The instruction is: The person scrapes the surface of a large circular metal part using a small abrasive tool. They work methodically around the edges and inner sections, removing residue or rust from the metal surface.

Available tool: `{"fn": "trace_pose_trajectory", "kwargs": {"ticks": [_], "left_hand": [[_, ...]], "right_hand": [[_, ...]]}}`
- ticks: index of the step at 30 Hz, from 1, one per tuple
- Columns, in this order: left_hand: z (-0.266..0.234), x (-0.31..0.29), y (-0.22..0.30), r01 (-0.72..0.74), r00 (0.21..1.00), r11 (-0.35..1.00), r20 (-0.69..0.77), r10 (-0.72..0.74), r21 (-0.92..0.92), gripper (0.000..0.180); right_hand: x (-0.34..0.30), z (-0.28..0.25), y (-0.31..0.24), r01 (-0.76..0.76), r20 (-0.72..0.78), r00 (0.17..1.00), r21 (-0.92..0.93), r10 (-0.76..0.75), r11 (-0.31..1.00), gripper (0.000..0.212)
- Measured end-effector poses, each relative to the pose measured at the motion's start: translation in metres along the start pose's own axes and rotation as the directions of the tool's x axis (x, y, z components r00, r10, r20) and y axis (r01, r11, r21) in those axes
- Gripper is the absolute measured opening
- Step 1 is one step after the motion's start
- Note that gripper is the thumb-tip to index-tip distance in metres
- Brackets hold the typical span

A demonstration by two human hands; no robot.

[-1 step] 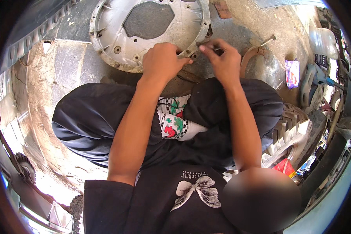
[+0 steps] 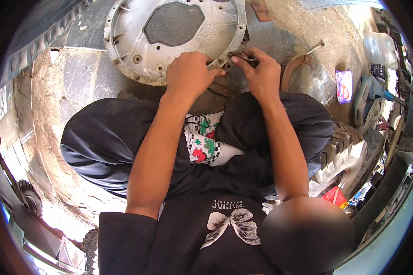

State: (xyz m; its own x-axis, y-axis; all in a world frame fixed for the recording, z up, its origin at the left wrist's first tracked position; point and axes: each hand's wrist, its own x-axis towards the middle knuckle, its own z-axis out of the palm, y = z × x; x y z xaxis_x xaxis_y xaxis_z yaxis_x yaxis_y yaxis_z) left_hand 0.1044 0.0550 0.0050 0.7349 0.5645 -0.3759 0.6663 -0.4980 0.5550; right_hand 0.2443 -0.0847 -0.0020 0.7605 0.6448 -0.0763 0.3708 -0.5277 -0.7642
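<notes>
**Both hands at the rim of a round metal housing**

Far left of the hands, a tyre tread (image 2: 30, 43) curves along the picture's edge. The left hand (image 2: 190, 73) lies curled, knuckles up, on the near rim of the grey metal housing (image 2: 137, 50), which rests on the ground just beyond both hands; what its fingers grip underneath I cannot tell. Just right of it, the right hand (image 2: 261, 73) pinches a small dark bolt-like piece (image 2: 237, 55) against the same rim, fingertips closed on it. Beyond the right hand lies a rusty curved metal part (image 2: 294, 64); farther right, a purple packet (image 2: 344, 86) and a clear plastic bottle (image 2: 380, 48).
</notes>
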Motion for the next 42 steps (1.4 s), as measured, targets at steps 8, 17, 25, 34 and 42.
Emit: {"fn": "trace_pose_trajectory", "kwargs": {"ticks": [8,17,25,34,42], "left_hand": [[0.003,0.006,-0.002,0.011,0.997,0.999,0.070,-0.009,-0.035,0.052],[0.008,0.005,-0.005,-0.036,0.999,0.999,0.008,0.036,-0.030,0.043],[0.007,0.004,-0.002,-0.003,1.000,0.998,0.011,0.004,-0.057,0.045],[0.012,0.005,-0.004,0.017,1.000,0.998,0.014,-0.016,-0.067,0.048],[0.008,0.003,0.002,0.050,0.998,0.995,0.041,-0.046,-0.088,0.049]], "right_hand": [[0.020,0.017,-0.006,0.193,-0.168,0.963,-0.104,-0.208,0.976,0.019],[0.024,0.017,-0.005,0.224,-0.195,0.945,-0.200,-0.263,0.954,0.016],[0.042,0.021,0.000,0.294,-0.221,0.901,-0.320,-0.372,0.901,0.024],[0.057,0.020,-0.004,0.219,-0.250,0.915,-0.350,-0.316,0.911,0.023],[0.071,0.020,-0.005,0.153,-0.301,0.918,-0.334,-0.259,0.930,0.019]]}}
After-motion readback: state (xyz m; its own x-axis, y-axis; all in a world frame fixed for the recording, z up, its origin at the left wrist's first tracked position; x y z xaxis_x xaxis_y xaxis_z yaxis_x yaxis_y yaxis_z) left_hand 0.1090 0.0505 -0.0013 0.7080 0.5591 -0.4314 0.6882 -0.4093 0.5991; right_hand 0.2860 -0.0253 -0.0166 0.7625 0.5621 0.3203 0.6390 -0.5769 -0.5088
